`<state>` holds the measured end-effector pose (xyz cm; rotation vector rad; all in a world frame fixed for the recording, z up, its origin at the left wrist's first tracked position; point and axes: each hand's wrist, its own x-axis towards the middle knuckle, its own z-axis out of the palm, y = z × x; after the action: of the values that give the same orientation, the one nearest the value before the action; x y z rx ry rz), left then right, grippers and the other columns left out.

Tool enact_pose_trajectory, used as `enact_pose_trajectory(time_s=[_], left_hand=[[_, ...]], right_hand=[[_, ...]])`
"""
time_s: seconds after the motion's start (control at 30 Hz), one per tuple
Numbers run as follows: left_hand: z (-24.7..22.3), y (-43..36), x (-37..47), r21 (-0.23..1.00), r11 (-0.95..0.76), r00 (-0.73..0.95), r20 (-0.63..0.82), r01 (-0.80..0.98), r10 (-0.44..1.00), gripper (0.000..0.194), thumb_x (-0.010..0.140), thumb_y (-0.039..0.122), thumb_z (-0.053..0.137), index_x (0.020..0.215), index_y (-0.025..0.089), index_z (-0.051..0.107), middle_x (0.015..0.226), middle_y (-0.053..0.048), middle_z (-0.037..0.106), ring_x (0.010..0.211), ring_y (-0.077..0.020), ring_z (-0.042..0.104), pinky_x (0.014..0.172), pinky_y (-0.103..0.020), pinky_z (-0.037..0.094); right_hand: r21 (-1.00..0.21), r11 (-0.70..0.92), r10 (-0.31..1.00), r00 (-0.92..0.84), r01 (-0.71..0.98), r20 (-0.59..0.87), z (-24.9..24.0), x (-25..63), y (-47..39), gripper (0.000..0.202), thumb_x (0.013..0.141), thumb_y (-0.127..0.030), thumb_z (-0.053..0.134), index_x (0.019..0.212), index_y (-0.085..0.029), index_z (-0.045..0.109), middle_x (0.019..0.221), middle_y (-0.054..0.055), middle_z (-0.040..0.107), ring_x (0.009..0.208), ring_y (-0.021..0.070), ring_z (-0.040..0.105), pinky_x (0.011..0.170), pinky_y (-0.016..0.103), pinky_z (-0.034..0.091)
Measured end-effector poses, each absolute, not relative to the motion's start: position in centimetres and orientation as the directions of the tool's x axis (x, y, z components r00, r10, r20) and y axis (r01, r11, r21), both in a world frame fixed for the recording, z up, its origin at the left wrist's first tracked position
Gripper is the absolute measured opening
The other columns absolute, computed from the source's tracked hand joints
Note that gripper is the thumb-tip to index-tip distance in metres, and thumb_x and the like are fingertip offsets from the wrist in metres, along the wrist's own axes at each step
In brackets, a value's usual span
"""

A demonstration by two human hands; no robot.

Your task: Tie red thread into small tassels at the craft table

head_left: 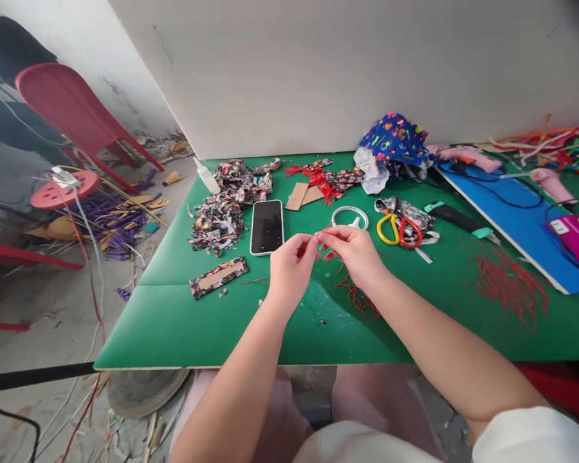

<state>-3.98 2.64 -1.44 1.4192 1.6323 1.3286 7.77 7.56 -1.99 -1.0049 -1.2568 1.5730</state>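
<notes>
My left hand (294, 260) and my right hand (350, 251) meet fingertip to fingertip above the middle of the green table. Both pinch a thin red string (324, 230); its loose end (255, 281) sticks out left of my left hand. Under my right wrist lies a loose tangle of red string (359, 301). A phone (267, 226) rests just beyond my left hand. Left of that hand is a flat cardboard strip edged with floral fabric (219, 277). Behind my right hand sits a white roll of tape (350, 215), partly covered by a white nozzle tip.
Yellow-and-red-handled scissors (399, 229) and a utility knife (460, 220) lie to the right. Farther right are more red strings (511, 283), a blue board (502, 218) and pink glue guns (468, 156). Floral scraps (217, 222) and a white bottle (207, 177) stand at left.
</notes>
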Motion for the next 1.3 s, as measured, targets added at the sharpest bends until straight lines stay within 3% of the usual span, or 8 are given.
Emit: enact_pose_trajectory(time_s=[0.17,0.37,0.57,0.67,0.77,0.87,1.07,1.3], left_hand=[[-1.6,2.7,-4.0,0.918,-0.036,-0.296,0.164,0.394,0.941,0.022,0.082,0.035,0.05,0.075,0.018,0.062,0.06,0.002,0.061,0.052,-0.008,0.049,0.05,-0.02,0.035],[-1.8,3.0,-4.2,0.953,-0.017,-0.343,0.126,0.303,0.931,0.023,0.081,0.036,0.051,0.074,0.017,0.062,0.06,0.001,0.06,0.055,-0.0093,0.051,0.051,-0.02,0.036],[-2.2,3.2,-4.4,0.989,-0.009,-0.331,0.058,0.147,0.942,0.021,0.079,0.036,0.054,0.074,0.017,0.061,0.057,0.002,0.057,0.051,-0.0085,0.048,0.05,-0.02,0.036],[-1.9,3.2,-4.7,0.984,0.0,-0.27,0.049,0.18,0.962,0.022,0.079,0.036,0.054,0.071,0.017,0.061,0.056,0.002,0.057,0.047,-0.0074,0.044,0.047,-0.02,0.033],[-1.5,3.1,-5.2,0.962,0.007,-0.198,0.049,0.273,0.979,0.022,0.078,0.035,0.054,0.07,0.016,0.062,0.056,0.002,0.057,0.046,-0.0074,0.041,0.045,-0.02,0.03],[-1.3,3.0,-5.7,0.929,0.0,-0.179,0.072,0.371,0.981,0.022,0.078,0.035,0.053,0.072,0.017,0.064,0.056,0.001,0.058,0.047,-0.0085,0.042,0.045,-0.021,0.029],[-1.2,2.9,-6.0,0.9,-0.012,-0.187,0.103,0.435,0.977,0.022,0.079,0.035,0.052,0.073,0.017,0.064,0.056,0.001,0.058,0.048,-0.0089,0.044,0.046,-0.021,0.029],[-1.3,3.0,-6.2,0.923,0.018,-0.19,0.06,0.384,0.98,0.022,0.078,0.036,0.053,0.074,0.017,0.064,0.056,0.001,0.058,0.048,-0.0088,0.043,0.045,-0.02,0.03]], right_hand=[[-0.998,-0.025,0.958,-0.288,-0.06,-0.007,-2.0,7.7,7.6,0.018,0.07,-0.038,0.066,0.072,-0.02,0.067,0.069,0.001,0.064,0.062,0.0125,0.058,0.05,0.024,0.048],[-0.985,0.134,0.965,-0.241,0.109,0.105,-2.2,7.6,7.0,0.021,0.077,-0.041,0.058,0.075,-0.021,0.064,0.076,0.003,0.065,0.07,0.0163,0.06,0.055,0.029,0.05],[-0.781,0.513,0.858,-0.217,0.357,0.465,-2.0,7.8,6.2,0.015,0.08,-0.031,0.055,0.073,-0.02,0.063,0.116,0.009,0.056,0.095,0.0198,0.056,0.073,0.035,0.051],[-0.722,0.58,0.815,-0.283,0.378,0.507,-1.8,8.0,6.3,0.014,0.083,-0.028,0.052,0.076,-0.021,0.062,0.122,0.008,0.055,0.099,0.0204,0.055,0.079,0.037,0.049],[-0.789,0.505,0.856,-0.323,0.351,0.404,-1.9,8.1,6.7,0.016,0.084,-0.032,0.05,0.08,-0.022,0.062,0.102,0.006,0.065,0.093,0.02,0.058,0.065,0.031,0.049],[-0.86,0.401,0.898,-0.32,0.315,0.302,-2.0,8.1,7.1,0.018,0.081,-0.037,0.054,0.077,-0.022,0.063,0.081,0.003,0.065,0.078,0.0169,0.058,0.059,0.028,0.046],[-0.984,0.156,0.936,-0.331,0.082,0.121,-2.1,8.1,7.7,0.019,0.074,-0.039,0.061,0.077,-0.021,0.063,0.074,0.001,0.065,0.07,0.0151,0.059,0.051,0.025,0.045],[-0.997,-0.033,0.94,-0.342,-0.076,-0.005,-2.4,7.9,7.9,0.015,0.071,-0.033,0.065,0.078,-0.02,0.063,0.069,0.0,0.065,0.066,0.0137,0.062,0.045,0.021,0.044]])
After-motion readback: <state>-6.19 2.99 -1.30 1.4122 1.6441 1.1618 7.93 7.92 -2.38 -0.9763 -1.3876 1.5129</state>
